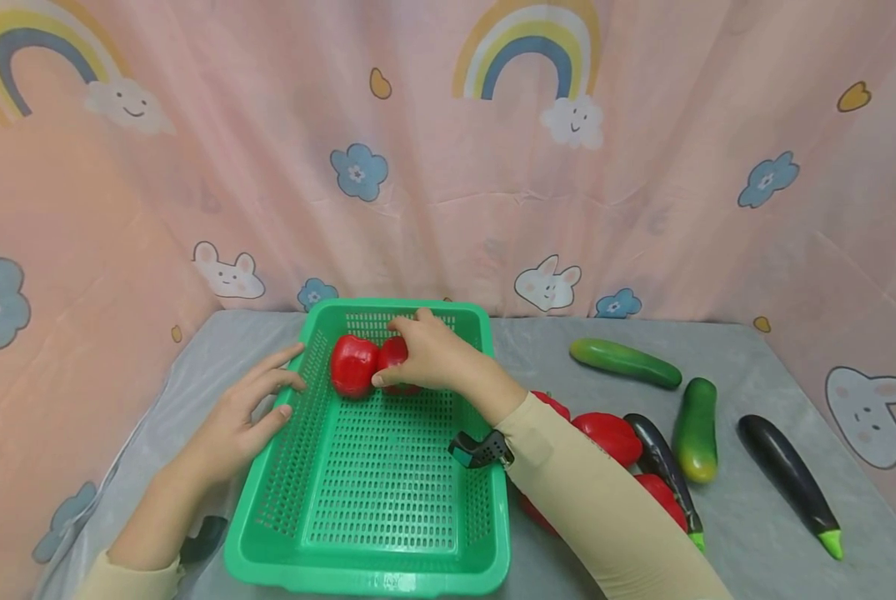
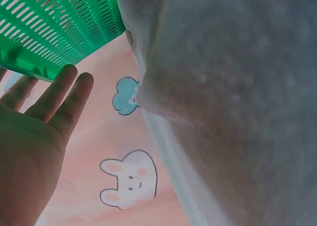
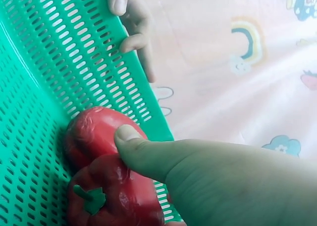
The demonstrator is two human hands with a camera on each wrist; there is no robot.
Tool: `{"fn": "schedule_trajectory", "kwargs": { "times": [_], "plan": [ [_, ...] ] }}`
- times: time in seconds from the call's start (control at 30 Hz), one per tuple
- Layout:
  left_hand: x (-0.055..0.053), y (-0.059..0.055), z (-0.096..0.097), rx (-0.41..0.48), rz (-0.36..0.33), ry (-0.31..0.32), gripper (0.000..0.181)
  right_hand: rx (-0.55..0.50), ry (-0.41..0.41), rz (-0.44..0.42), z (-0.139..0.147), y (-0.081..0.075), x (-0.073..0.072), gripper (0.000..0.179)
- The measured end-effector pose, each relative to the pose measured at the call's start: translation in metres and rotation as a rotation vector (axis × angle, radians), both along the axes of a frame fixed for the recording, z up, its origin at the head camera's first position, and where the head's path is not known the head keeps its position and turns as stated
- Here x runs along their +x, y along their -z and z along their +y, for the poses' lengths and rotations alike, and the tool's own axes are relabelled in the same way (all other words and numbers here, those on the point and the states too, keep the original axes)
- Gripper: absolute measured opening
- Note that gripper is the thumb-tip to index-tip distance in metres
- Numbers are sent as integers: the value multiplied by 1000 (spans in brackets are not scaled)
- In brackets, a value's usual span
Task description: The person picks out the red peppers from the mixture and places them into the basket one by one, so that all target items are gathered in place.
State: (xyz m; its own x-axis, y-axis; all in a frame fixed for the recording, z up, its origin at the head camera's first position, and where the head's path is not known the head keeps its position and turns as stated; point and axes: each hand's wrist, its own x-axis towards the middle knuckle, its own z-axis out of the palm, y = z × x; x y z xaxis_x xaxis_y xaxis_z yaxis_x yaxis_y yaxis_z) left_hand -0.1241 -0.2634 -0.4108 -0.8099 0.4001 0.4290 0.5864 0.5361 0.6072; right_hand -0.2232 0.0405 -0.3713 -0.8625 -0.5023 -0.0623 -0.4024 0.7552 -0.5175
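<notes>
- Pink curtain (image 1: 448, 167) w/ rainbows, clouds & rabbits = bkgd.
- Grey cloth (image 1: 538, 350) covers the work surface; soft, so prob. keeps round stuff from rolling.
- Green basket (image 1: 365, 575) sits in front of the person, prob. so both hands reach it.
- R hand (image 1: 432, 354) is down in basket, thumb & fingers curled round held pepper (image 1: 395, 354), gripped from above, prob. b/c walls block the sides. Can't tell if its base is on the floor.
- L hand (image 1: 241, 417) at basket's L rim, fingers spread wide, nothing held; likely steadying it.
- Eggplants (image 1: 788, 479): 1 far R, 1 near loose peppers.
- Cucumbers (image 1: 626, 362): 2, btwn basket & far-R eggplant.
- Loose peppers (image 1: 608, 437): just R of basket, partly hidden by sleeve (image 1: 605, 500).
- Other pepper (image 1: 353, 367) in basket, far end, touching held one.
</notes>
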Motion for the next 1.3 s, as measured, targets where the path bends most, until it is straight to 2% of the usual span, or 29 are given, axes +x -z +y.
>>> {"fn": "schedule_trajectory", "kwargs": {
  "times": [0.1,0.33,0.63,0.67,0.87,0.9,1.1,1.3],
  "plan": [
    [0,1,0,3,-2,-1,24,19,11,-4,-2,-11,7,83],
    [-1,1,-1,-3,9,1,25,56,13,68,-1,-8,2,80],
    [-2,2,-1,-4,13,9,27,86,14,153,-3,-24,13,71],
    [-2,2,-1,-3,13,8,27,74,3,163,-3,-19,9,73],
    [-1,2,-1,-4,13,8,28,80,-13,215,-5,-30,17,73],
    [-1,2,-1,-4,12,8,28,92,-8,217,-6,-39,24,72],
    [0,0,0,-6,14,6,27,107,-4,249,-3,-46,29,72],
    [1,-2,1,-19,11,-5,25,109,-4,239,2,-52,32,70]
  ]
}}
